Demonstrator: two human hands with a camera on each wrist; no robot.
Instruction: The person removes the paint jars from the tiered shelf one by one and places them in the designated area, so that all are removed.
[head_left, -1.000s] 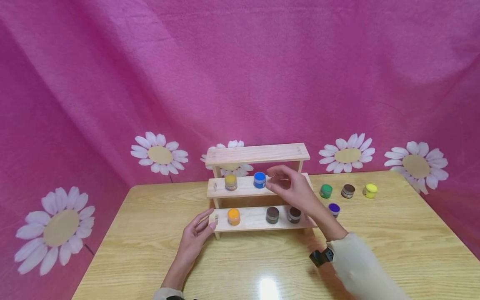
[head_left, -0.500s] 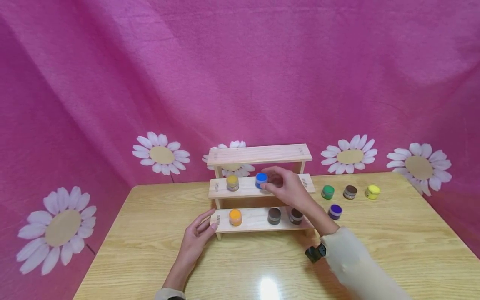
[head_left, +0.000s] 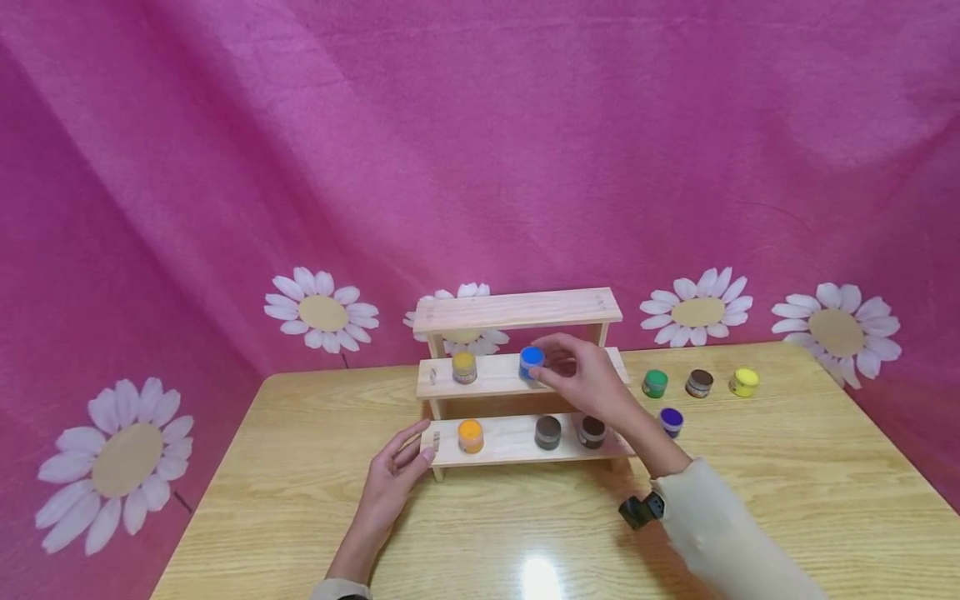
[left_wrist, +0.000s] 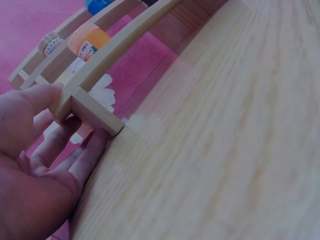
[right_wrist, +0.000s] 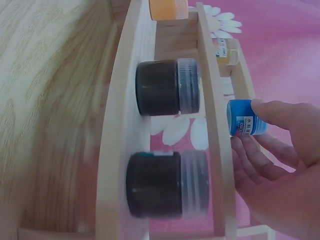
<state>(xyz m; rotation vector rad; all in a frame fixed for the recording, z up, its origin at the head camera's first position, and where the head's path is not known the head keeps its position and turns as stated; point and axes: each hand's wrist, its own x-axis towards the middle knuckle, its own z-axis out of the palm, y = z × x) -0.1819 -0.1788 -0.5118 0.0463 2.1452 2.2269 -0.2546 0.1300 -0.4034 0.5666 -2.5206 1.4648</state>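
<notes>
A three-tier wooden shelf rack stands on the table. My right hand pinches a blue paint jar between thumb and fingers at the middle tier; whether its base touches the wood I cannot tell. To its left sits a dull yellow paint jar. On the bottom tier stand an orange jar and two dark jars. My left hand grips that tier's left end, the thumb on the board and the fingers by the leg, as the left wrist view shows.
Right of the rack, a green jar, a brown jar and a yellow jar stand in a row on the table. A purple jar is partly behind my right forearm. A pink flowered cloth hangs behind.
The blue jar has shifted slightly to the right along the middle tier, with my right hand's fingers closing onto it. My left hand keeps its place at the rack.
</notes>
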